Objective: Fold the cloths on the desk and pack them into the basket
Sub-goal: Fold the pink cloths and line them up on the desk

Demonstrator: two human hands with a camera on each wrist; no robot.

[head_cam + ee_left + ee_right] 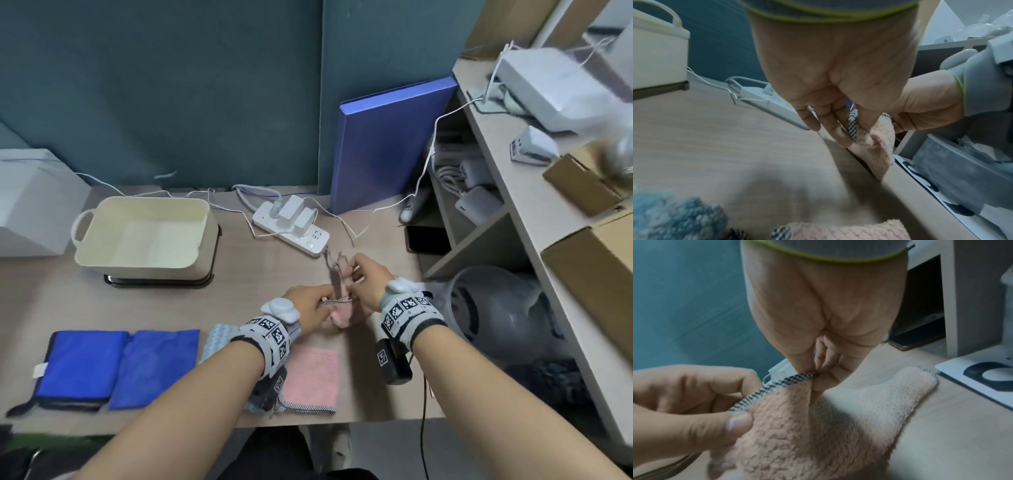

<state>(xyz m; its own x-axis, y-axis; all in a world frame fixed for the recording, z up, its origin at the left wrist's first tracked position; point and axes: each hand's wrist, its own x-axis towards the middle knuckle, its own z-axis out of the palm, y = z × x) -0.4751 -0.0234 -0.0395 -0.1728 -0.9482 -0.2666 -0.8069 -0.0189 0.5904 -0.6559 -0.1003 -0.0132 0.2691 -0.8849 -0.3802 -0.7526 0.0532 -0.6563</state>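
Observation:
A pink fleece cloth [342, 317] [873, 151] [797, 431] with a black-and-white checked hem is held just above the desk [171, 305]. My left hand [313, 308] [838, 123] [694, 410] pinches the hem at one spot. My right hand [366, 274] [818, 369] [920, 110] pinches the same hem a little farther along. A folded pink cloth [313, 377] [840, 230] lies near the front edge, partly under my left wrist. Two blue cloths [116, 366] lie at the front left, and a light blue cloth [219, 339] [672, 214] beside them. The cream basket [144, 233] [655, 56] stands empty at the back left.
A white power strip [291, 226] [768, 100] with plugs and cables lies behind my hands. A blue folder [387, 147] leans on the wall. A black phone [426, 238] lies at the right edge, beside a shelf unit [513, 192] with boxes. A white box [30, 202] stands far left.

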